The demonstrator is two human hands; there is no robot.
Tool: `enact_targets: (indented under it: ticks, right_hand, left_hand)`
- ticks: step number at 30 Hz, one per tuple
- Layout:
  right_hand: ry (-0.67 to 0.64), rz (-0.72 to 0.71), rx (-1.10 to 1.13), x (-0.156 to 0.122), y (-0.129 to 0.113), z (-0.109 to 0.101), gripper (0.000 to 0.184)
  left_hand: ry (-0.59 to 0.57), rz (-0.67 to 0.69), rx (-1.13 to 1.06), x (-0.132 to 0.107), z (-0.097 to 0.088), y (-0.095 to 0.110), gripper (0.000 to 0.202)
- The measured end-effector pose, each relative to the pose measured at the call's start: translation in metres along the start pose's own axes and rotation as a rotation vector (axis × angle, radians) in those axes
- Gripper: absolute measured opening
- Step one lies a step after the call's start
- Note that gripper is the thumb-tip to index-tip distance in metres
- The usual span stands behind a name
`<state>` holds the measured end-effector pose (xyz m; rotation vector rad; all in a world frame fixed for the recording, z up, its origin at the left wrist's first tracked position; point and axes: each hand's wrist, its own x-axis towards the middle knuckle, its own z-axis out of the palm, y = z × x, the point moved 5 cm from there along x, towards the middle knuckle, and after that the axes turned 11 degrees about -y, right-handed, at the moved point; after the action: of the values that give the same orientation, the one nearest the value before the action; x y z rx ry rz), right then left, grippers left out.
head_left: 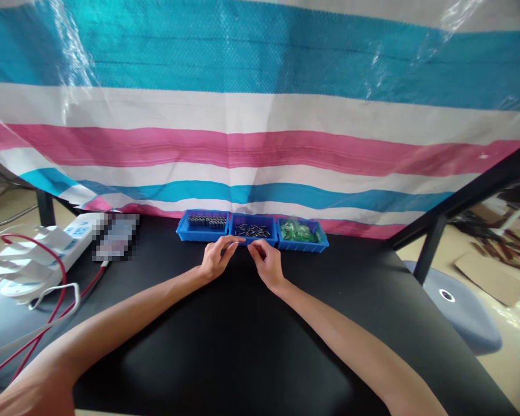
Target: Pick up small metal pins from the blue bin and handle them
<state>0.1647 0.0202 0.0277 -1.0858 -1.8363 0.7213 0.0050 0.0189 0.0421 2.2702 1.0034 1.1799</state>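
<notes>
My left hand (218, 257) is at the front edge of the middle blue bin (254, 219), index finger and thumb closed in a pinch. Facing it, my right hand (267, 263) pinches near the bin's front right corner. Anything between either hand's fingertips is too small to make out. Small, thin metal pieces (252, 230), like pins or screws, lie loose in this bin. The left blue bin (203, 234) holds rows of small dark cylinders (207, 221) with lighter ends. In the right blue bin (305, 247) is a heap of green, see-through plastic pieces (300, 231).
The bins stand at the back of a black table (225, 346), against a striped plastic sheet (260, 110). At left lie a white power strip (75, 234) with plugged-in chargers, red and white cables (63, 277), and a blurred-out device (118, 234). A grey stool (459, 306) stands beyond the right edge.
</notes>
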Motion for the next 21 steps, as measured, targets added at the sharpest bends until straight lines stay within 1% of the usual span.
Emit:
enact_targets:
  ticks: [7, 21]
  right_hand:
    - [-0.006, 0.001, 0.017, 0.0003, -0.0005, 0.0001, 0.029]
    - [-0.025, -0.006, 0.040, -0.0004, -0.0021, -0.0001, 0.025]
  left_hand:
    - [0.014, -0.015, -0.054, -0.0012, 0.0001, -0.0012, 0.019]
    - [0.031, -0.012, -0.063, -0.0030, 0.0006, -0.0035, 0.018]
